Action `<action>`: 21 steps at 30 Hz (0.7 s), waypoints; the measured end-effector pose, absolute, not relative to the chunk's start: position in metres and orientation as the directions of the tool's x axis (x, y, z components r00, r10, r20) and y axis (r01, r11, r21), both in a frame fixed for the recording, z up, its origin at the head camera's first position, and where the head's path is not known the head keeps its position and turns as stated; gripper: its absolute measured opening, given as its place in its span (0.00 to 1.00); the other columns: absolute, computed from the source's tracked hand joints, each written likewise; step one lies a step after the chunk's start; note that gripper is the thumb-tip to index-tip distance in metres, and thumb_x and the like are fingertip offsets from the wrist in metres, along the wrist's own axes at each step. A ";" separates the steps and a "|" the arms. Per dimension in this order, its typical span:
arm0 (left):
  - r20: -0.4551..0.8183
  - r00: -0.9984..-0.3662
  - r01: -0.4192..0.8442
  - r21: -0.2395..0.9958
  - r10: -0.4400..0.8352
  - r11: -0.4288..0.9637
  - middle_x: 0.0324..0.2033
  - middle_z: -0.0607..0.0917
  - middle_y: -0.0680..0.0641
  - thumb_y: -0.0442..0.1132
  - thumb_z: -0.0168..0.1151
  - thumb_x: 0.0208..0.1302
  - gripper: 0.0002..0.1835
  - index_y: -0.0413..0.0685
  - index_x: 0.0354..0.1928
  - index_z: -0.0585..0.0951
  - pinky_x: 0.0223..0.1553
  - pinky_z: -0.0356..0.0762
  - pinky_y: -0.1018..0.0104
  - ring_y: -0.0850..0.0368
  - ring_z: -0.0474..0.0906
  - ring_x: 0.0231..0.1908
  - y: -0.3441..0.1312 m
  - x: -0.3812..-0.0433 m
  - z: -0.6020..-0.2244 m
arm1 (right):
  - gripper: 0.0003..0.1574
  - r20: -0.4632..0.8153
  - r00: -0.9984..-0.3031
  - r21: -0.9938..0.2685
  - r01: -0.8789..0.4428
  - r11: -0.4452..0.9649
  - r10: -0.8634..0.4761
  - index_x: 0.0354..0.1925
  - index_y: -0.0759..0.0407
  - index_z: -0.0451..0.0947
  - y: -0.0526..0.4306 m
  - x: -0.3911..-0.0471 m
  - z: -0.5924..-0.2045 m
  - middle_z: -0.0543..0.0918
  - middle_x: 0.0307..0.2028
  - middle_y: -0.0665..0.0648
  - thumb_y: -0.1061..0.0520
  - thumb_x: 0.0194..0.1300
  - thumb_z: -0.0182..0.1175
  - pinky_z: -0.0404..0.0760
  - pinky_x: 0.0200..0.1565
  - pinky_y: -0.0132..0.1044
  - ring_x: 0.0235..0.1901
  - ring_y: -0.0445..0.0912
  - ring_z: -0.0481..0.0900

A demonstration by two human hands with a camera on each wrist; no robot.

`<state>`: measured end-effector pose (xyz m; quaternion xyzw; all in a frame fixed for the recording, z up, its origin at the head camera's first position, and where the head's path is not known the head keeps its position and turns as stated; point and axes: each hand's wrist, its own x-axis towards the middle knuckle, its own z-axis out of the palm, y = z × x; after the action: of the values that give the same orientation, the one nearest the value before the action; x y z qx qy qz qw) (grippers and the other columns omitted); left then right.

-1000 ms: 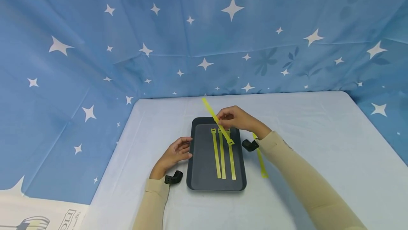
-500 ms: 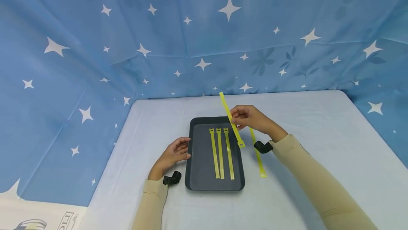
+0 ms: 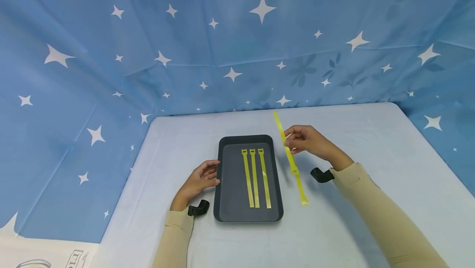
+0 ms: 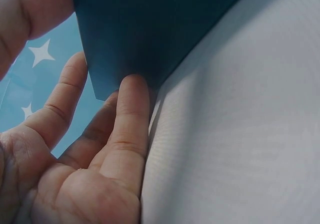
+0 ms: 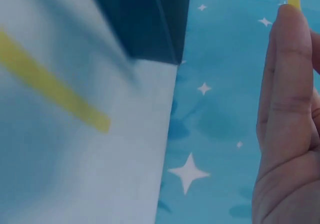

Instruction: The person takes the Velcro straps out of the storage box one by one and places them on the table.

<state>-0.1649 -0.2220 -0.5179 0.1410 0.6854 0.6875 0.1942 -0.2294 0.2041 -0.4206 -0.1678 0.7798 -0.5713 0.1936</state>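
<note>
My right hand (image 3: 309,141) pinches a yellow hook-and-loop cable tie (image 3: 279,124) between thumb and fingertips, to the right of a dark grey tray (image 3: 231,193). The held tie slants, its slotted head pointing towards me. That head overlaps in the head view with another yellow tie (image 3: 301,189) lying on the table; whether they touch I cannot tell. In the tray, 3 more yellow ties (image 3: 255,177) lie side by side, heads at the far end. My left hand (image 3: 196,182) touches the tray's left side with its fingertips; the left wrist view shows the fingers (image 4: 132,108) fairly straight.
A white cloth covers the table (image 3: 345,136). Behind it hangs a blue curtain (image 3: 193,53) with white stars. A cream printed cloth (image 3: 48,253) shows at the lower left. Each wrist bears a black camera (image 3: 322,175).
My right hand has carried the held tie from above the tray to the right, over the tie on the table. My left hand stays at the tray's side.
</note>
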 end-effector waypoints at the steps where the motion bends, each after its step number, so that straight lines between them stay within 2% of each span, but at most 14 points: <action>1: -0.075 -0.885 -0.076 0.997 0.460 0.017 0.76 0.65 0.24 0.28 0.70 0.71 0.39 0.27 0.79 0.62 0.62 0.81 0.69 0.31 0.67 0.75 -0.222 -0.165 -0.518 | 0.21 -0.122 -0.872 -0.954 -0.028 0.297 -0.473 0.62 0.76 0.74 0.207 -0.228 -0.422 0.86 0.42 0.60 0.64 0.78 0.64 0.91 0.50 0.49 0.39 0.48 0.86; 4: -0.078 -0.884 -0.079 0.997 0.461 0.017 0.76 0.65 0.24 0.29 0.70 0.71 0.40 0.26 0.79 0.62 0.63 0.81 0.69 0.32 0.67 0.75 -0.222 -0.164 -0.518 | 0.23 -0.147 -0.881 -0.951 0.002 0.308 -0.449 0.63 0.77 0.73 0.216 -0.223 -0.425 0.87 0.43 0.61 0.64 0.79 0.63 0.91 0.51 0.50 0.39 0.48 0.86; 11: -0.091 -0.887 -0.094 0.995 0.452 0.017 0.76 0.65 0.24 0.26 0.69 0.70 0.40 0.26 0.79 0.62 0.62 0.81 0.69 0.33 0.68 0.74 -0.223 -0.165 -0.519 | 0.25 -0.177 -0.892 -0.946 0.039 0.321 -0.415 0.66 0.80 0.70 0.234 -0.212 -0.433 0.87 0.41 0.57 0.65 0.80 0.61 0.91 0.48 0.43 0.38 0.46 0.86; 21: -0.105 -0.886 -0.107 0.994 0.452 0.022 0.78 0.63 0.25 0.26 0.67 0.70 0.40 0.27 0.79 0.61 0.63 0.80 0.69 0.30 0.64 0.76 -0.222 -0.165 -0.519 | 0.27 -0.240 -0.899 -0.940 0.122 0.318 -0.365 0.66 0.81 0.68 0.254 -0.199 -0.453 0.87 0.39 0.55 0.64 0.80 0.62 0.91 0.48 0.40 0.38 0.43 0.86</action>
<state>-0.1647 -0.2218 -0.5187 0.1261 0.6852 0.6880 0.2032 -0.1995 0.2535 -0.4526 -0.0774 0.7842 -0.5786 0.2104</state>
